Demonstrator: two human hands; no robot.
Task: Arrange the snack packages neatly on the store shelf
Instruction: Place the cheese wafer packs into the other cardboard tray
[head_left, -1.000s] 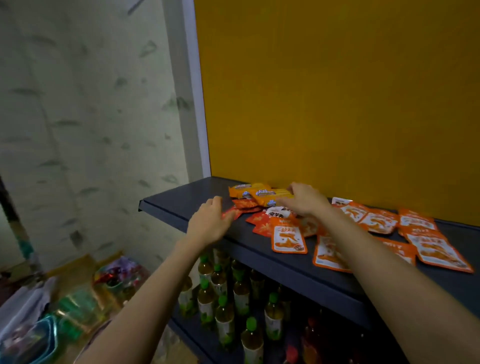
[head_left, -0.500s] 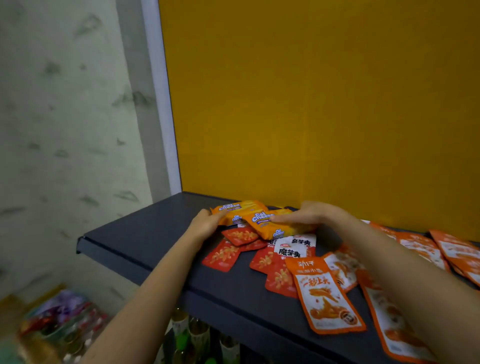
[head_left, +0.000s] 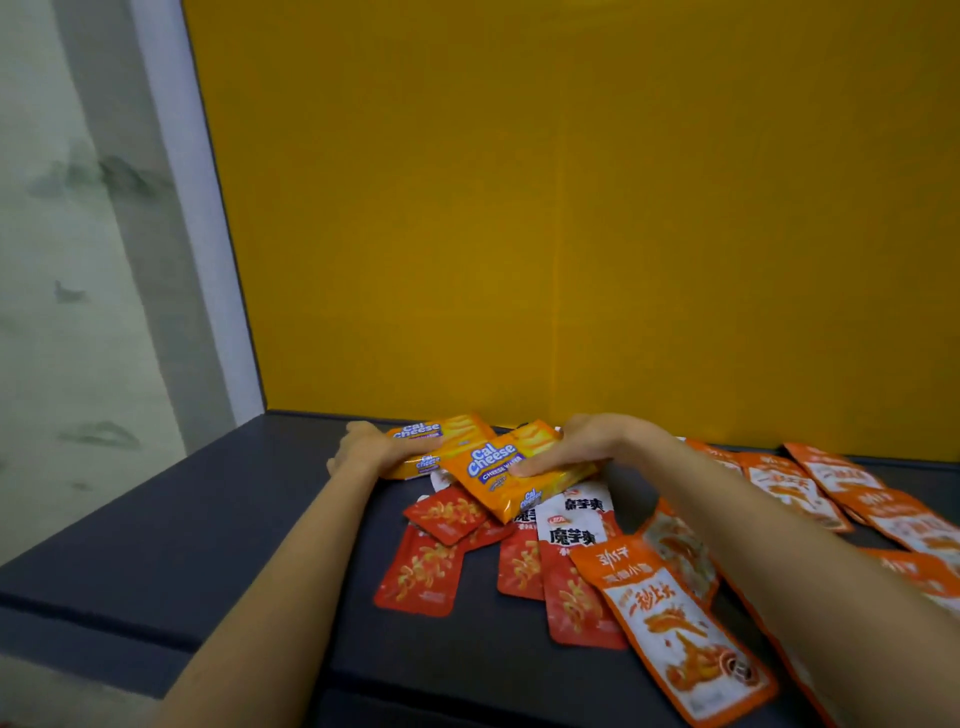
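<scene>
Two orange Cal Cheese wafer packs lie at the back of the dark shelf (head_left: 156, 545). My left hand (head_left: 371, 449) grips the rear pack (head_left: 441, 431) from its left end. My right hand (head_left: 587, 441) holds the front pack (head_left: 498, 480), thumb pressed on its face, tilted over the pile. Below them lie several small red snack sachets (head_left: 421, 571) and red-and-white sachets (head_left: 574, 535). Orange-and-white packets (head_left: 670, 629) are scattered flat to the right, partly under my right forearm.
A yellow back panel (head_left: 571, 208) rises right behind the packs. A white post (head_left: 192, 234) and a grey marbled wall (head_left: 62, 312) stand to the left. The shelf's front edge (head_left: 104, 623) runs along the lower left.
The view has moved closer and higher over the shelf. Both hands have closed onto the two Cal Cheese packs; the right hand has tilted the front pack up over the red sachets.
</scene>
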